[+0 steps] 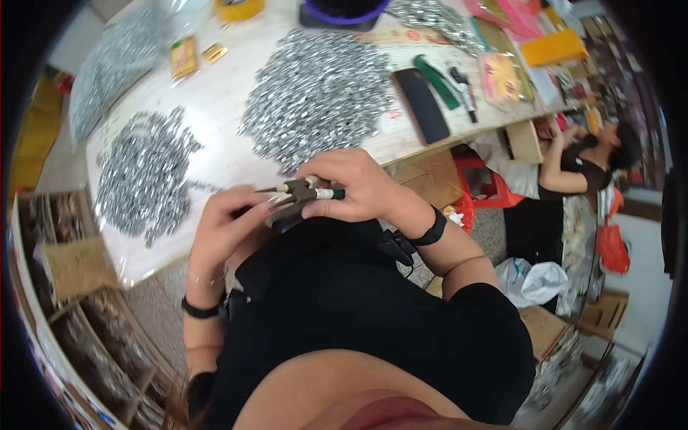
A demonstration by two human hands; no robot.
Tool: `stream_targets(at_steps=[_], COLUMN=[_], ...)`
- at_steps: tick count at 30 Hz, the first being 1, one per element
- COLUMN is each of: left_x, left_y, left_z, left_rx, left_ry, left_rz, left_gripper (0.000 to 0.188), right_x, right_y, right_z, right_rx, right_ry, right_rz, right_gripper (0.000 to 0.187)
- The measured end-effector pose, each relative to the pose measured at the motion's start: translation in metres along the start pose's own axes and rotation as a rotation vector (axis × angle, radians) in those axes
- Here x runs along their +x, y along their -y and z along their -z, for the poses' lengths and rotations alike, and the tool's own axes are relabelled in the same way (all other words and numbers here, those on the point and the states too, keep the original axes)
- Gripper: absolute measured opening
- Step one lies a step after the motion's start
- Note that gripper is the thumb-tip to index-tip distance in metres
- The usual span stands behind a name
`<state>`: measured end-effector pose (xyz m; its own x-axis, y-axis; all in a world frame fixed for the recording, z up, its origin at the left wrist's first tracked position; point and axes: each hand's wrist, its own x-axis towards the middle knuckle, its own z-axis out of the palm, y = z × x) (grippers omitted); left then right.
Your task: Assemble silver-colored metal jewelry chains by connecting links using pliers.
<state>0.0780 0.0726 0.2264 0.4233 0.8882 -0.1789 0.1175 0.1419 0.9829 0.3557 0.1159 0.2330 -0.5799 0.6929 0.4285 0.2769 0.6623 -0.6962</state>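
My right hand (352,185) is closed around a pair of small pliers (304,190) with a dark pivot and pale, green-ended handles, close to the table's front edge. The fingers of my left hand (233,221) are pressed together beside the pliers' tips; what they pinch is too small to make out. From a heap of silver chain (143,175) on the left, a thin strand (204,185) runs toward my left fingers. A larger mound of small silver pieces (315,97) lies just beyond both hands.
A filled clear bag (118,72) stands far left on the white table (215,143). Right of the mound lie a black phone (421,106), a green strip (436,81) and a marker (464,93). A purple-rimmed bowl (347,16) sits behind. Another person (584,161) is at the right.
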Motion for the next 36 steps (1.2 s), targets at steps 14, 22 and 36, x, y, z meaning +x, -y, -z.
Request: stream_targets(at_steps=[14, 22, 36], left_x=[0.005, -0.015, -0.046], left_y=[-0.036, -0.035, -0.008], left_z=[-0.025, -0.031, 0.020], left_rx=[0.318, 0.905, 0.702], left_ry=[-0.164, -0.367, -0.213], left_rz=[-0.267, -0.583, -0.139], left_gripper=[0.011, 0.013, 0.016], right_x=[-0.014, 0.010, -0.030], right_y=[0.037, 0.044, 0.013], right_z=[0.012, -0.022, 0.020], right_rx=[0.335, 0.310, 0.286], right_ry=[0.122, 0.151, 0.102], right_rz=[-0.467, -0.461, -0.795], right_gripper=[0.014, 0.017, 0.021])
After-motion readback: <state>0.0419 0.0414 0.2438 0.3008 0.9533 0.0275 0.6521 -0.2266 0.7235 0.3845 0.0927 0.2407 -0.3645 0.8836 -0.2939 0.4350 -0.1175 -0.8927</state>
